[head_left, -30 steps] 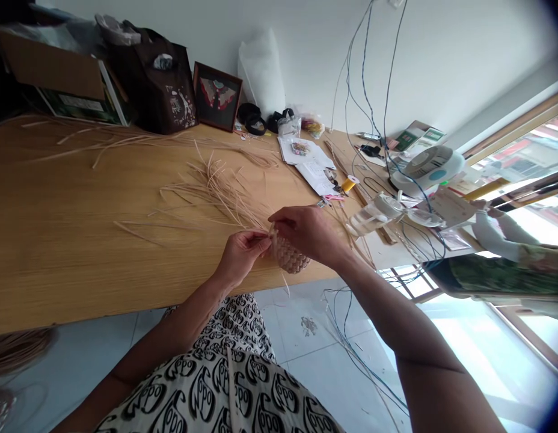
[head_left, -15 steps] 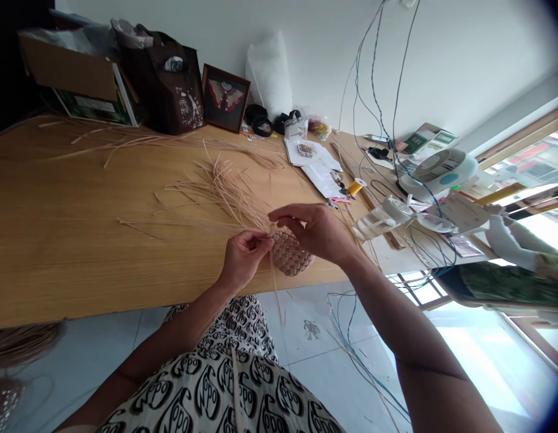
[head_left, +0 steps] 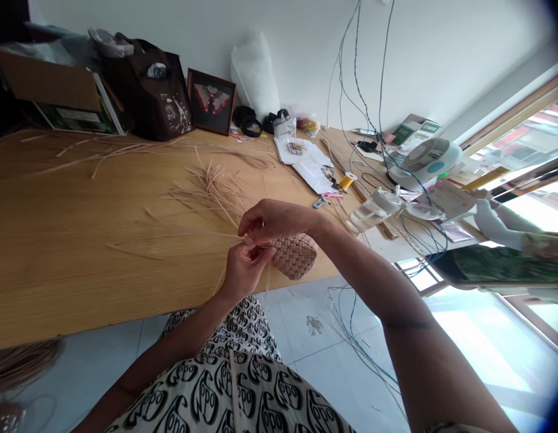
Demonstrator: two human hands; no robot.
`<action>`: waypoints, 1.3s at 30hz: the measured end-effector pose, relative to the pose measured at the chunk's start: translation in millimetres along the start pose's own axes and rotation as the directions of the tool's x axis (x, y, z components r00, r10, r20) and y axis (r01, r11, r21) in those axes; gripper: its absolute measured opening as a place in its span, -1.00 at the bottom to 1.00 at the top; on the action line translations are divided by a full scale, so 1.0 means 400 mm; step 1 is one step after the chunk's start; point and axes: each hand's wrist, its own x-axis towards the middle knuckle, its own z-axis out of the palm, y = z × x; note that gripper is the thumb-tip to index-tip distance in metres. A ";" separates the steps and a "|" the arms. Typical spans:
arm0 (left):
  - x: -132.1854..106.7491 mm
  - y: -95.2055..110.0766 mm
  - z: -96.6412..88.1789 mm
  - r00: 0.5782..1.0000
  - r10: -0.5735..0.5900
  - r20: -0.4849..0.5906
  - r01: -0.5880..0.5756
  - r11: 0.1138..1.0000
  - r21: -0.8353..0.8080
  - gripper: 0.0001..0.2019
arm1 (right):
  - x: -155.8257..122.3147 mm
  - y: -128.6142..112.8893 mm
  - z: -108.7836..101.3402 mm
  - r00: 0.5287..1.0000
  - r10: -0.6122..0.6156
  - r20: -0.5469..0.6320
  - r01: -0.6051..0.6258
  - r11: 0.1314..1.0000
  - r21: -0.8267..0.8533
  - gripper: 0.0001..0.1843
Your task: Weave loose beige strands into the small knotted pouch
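Note:
A small woven piece (head_left: 295,257) in pinkish-tan strips lies near the table's front edge. Long loose strips (head_left: 218,183) fan out from it to the upper left. My left hand (head_left: 246,267) is closed in a pinch at the left rim of the weave. Above it, my right hand (head_left: 274,219) reaches across the top of the weave, its thumb and fingertips pinched on a thin weaving strip (head_left: 207,235) that runs off to the left. The two hands' fingertips almost meet, and the rim between them is partly hidden.
At the back of the wooden table (head_left: 80,240) stand a cardboard box (head_left: 49,84), a dark bag (head_left: 148,96) and a framed butterfly (head_left: 211,101). Papers (head_left: 312,174), yellow thread (head_left: 347,180), a clear bottle (head_left: 376,210) and cables are to the right. Another person's sleeve (head_left: 498,225) shows far right.
My right hand has moved left from over the weave to its left rim, where it now pinches a strip. My left hand stays at the rim. The whole view has shifted slightly.

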 end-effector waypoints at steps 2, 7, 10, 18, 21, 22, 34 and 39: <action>0.000 -0.002 0.002 1.000 -0.017 0.009 0.017 1.000 -0.009 -0.85 | -0.005 0.000 0.003 1.000 0.016 -0.007 -0.016 1.000 0.012 -0.83; 0.004 -0.005 -0.006 0.997 -0.079 -0.019 0.078 0.995 -0.068 -0.82 | -0.008 0.037 0.011 0.965 0.121 -0.232 -0.064 0.969 0.238 -0.93; 0.012 -0.015 -0.017 0.992 -0.119 -0.052 0.111 0.986 -0.126 -0.81 | -0.020 0.075 0.019 0.893 0.253 -0.373 -0.044 0.872 0.487 -0.91; 0.035 -0.021 -0.013 0.964 -0.245 -0.099 0.196 0.915 -0.353 -0.78 | -0.080 0.035 0.051 0.818 0.111 -0.564 0.087 0.946 0.312 -0.84; 0.031 -0.007 -0.005 0.978 -0.199 -0.055 0.180 0.953 -0.243 -0.83 | -0.059 -0.008 0.045 0.876 -0.028 -0.481 0.071 0.995 0.072 -0.86; 0.029 -0.004 -0.004 0.984 -0.173 -0.039 0.162 0.967 -0.196 -0.84 | -0.046 -0.016 0.039 0.899 -0.045 -0.435 0.057 0.998 0.015 -0.87; 0.012 -0.009 -0.014 0.991 -0.123 -0.047 0.117 0.986 -0.119 -0.84 | -0.009 0.087 0.005 0.945 0.262 -0.197 -0.257 0.965 0.047 -0.63; 0.021 -0.008 -0.017 0.984 -0.154 -0.093 0.131 0.967 -0.216 -0.78 | -0.068 0.093 0.010 0.939 0.194 -0.283 -0.253 0.948 -0.193 -0.77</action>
